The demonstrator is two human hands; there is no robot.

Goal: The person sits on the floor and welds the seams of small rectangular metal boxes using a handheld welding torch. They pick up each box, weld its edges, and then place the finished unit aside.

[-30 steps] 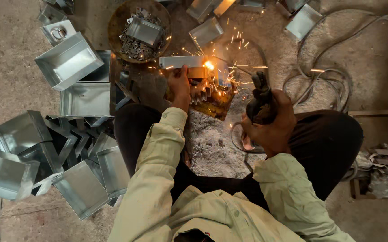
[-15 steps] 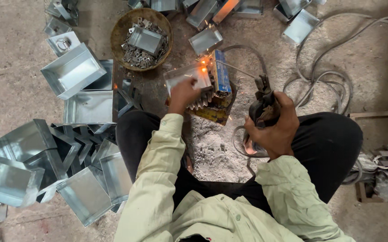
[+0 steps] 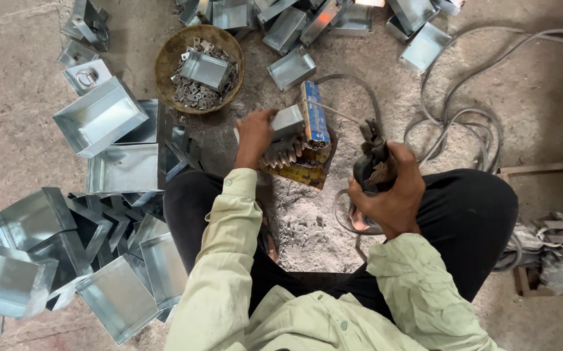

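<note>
My left hand [image 3: 253, 135] rests on a small grey sheet-metal box [image 3: 287, 121] that sits on a blue and yellow block [image 3: 314, 123] on the floor in front of me. My right hand [image 3: 390, 188] grips the dark handle of a welding electrode holder [image 3: 370, 156], raised clear of the box, with its thin rod [image 3: 333, 112] reaching toward the block. No sparks are visible. I am seated with both knees spread, in dark trousers and a pale green shirt.
Many shiny metal boxes [image 3: 99, 117] lie piled at my left. More boxes [image 3: 424, 45] sit at the top. A round woven basket [image 3: 198, 68] holds small metal pieces and one box. Grey cables [image 3: 470, 123] coil at the right. Wooden scraps [image 3: 541, 227] lie at far right.
The welding sparks and glow have stopped. My right hand has pulled the holder back from the box. My left hand stays on the box.
</note>
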